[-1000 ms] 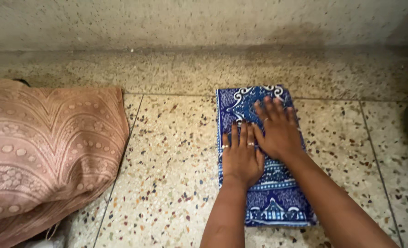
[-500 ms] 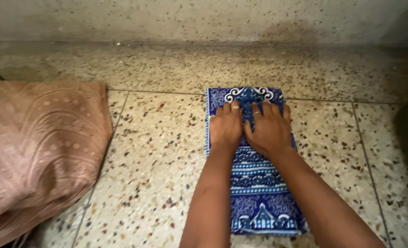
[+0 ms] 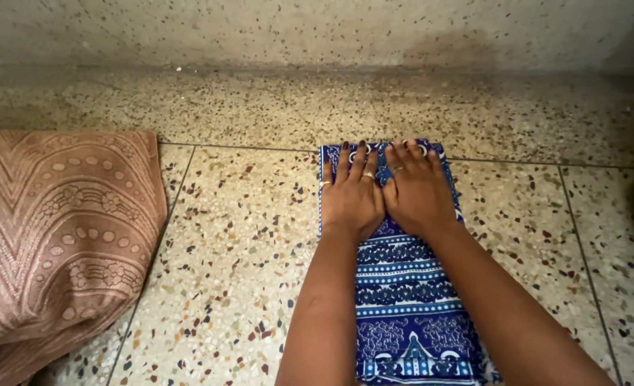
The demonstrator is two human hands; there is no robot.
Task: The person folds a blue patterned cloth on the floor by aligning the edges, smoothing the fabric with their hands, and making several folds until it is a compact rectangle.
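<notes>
Both hands, left (image 3: 351, 201) and right (image 3: 418, 194), are pressed flat, fingers spread and nothing gripped, on the far end of a folded blue patterned cloth (image 3: 406, 307) laid on the floor (image 3: 238, 236).

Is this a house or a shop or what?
Probably a room in a home. A speckled terrazzo floor meets a plain wall, a folded blue patterned cloth lies under both hands, and a pinkish-brown patterned fabric sits beside it.

**Both hands flat on a folded blue cloth**

The left hand (image 3: 351, 196) and right hand (image 3: 418, 191) lay side by side, palms down, touching at the far end of the blue patterned cloth (image 3: 410, 314) on the speckled floor (image 3: 238, 243). A pinkish patterned cloth (image 3: 56, 236) sat well apart to the left.
</notes>
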